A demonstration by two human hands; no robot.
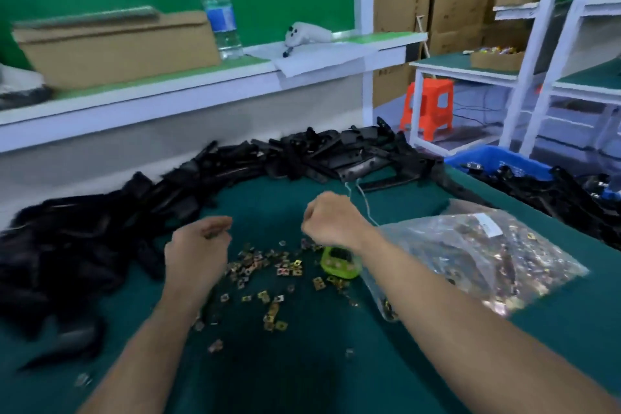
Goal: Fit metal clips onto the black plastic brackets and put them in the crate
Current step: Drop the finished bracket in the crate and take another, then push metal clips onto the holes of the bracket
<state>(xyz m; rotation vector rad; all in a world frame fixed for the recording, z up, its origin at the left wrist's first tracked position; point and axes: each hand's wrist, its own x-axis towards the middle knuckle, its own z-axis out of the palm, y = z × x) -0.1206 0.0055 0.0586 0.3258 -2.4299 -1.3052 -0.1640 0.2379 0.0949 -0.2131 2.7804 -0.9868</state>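
Head view is showing the left hand (196,250) and right hand (331,218) curling above loose metal clips (268,276) at the bench (302,373) centre; blur is hiding whether either is gripping anything. Black plastic brackets (100,228) are heaping from 9 to 12 o'clock; the crate (497,158) at 2 o'clock is holding some dark parts; most work is probably remaining.

Both forearms bare — left hand (198,245) and right hand (331,217) bare too.
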